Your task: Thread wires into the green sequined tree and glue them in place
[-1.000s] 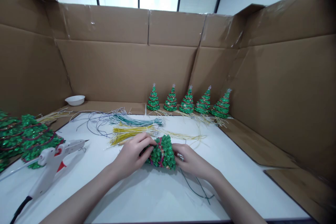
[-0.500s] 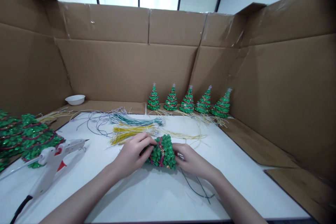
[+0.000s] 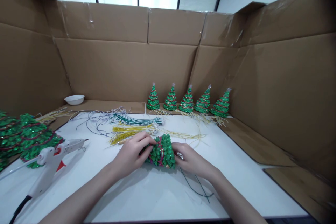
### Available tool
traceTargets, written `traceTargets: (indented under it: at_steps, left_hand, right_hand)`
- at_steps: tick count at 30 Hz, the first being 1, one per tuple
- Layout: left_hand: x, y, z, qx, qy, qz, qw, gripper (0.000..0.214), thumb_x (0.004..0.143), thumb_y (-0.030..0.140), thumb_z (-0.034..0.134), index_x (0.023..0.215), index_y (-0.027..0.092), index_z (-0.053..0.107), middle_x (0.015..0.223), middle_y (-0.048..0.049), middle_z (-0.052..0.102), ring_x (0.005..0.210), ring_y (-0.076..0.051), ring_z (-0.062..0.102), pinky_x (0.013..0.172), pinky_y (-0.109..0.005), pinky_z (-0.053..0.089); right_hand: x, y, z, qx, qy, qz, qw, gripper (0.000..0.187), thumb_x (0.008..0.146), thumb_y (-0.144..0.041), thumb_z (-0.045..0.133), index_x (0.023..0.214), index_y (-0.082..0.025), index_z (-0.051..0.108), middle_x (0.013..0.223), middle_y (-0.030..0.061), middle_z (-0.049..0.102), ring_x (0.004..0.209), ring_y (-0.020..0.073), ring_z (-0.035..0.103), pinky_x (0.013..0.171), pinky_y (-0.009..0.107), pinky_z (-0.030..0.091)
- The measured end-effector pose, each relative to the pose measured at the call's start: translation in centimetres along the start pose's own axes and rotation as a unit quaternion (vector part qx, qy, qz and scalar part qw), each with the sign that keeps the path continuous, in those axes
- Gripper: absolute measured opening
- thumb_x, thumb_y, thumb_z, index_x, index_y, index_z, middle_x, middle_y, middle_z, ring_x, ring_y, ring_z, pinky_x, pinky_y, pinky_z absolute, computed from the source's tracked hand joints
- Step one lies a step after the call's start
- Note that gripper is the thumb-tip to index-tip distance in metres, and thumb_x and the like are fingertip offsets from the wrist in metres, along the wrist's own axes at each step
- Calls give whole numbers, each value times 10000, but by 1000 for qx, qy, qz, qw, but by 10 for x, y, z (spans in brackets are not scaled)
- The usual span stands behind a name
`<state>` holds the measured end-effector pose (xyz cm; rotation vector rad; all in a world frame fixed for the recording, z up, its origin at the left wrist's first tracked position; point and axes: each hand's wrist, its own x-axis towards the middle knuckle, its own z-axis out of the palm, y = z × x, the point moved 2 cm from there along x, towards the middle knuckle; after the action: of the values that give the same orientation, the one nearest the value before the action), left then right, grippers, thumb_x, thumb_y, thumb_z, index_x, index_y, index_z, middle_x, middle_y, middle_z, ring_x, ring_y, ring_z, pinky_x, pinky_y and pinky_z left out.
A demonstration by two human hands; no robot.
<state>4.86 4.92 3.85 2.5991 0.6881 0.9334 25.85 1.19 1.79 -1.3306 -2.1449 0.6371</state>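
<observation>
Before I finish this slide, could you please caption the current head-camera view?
The left hand grips a sideways green tree while the right hand touches its base, five similar trees standing behind.

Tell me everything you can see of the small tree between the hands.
The small tree is glittery green, its dense ruffles looking like foil or plastic, crossed by a sparkling reddish garland. It is tipped sideways just above or on the white table. The left hand pinches its narrower end, hiding the tip; the right hand is at the wide base, its fingertips hidden.
</observation>
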Motion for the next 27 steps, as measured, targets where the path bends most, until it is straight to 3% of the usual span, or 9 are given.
traceTargets:
  at_steps: [8, 27]
  left_hand:
    - [-2, -1, 0, 0, -12, -4, 1000, 205, 939, 165, 435, 1057, 215, 595, 1007, -54, 606, 940, -181, 583, 805, -317, 482]
    - [-1, -1, 0, 9, -11, -1, 1000, 206, 946, 178, 425, 1055, 214, 596, 992, -54, 610, 925, -180, 585, 796, -310, 481]
  right_hand:
    - [0, 1, 0, -1, -5, -3, 1000, 209, 794, -79, 449, 827, -173, 633, 855, 40, 670, 758, 174, 585, 694, 276, 454]
    - [1, 4, 2, 8, 2, -2, 1000, 191, 779, -81, 451, 778, -170, 620, 821, 36, 664, 746, 176, 579, 686, 273, 449]
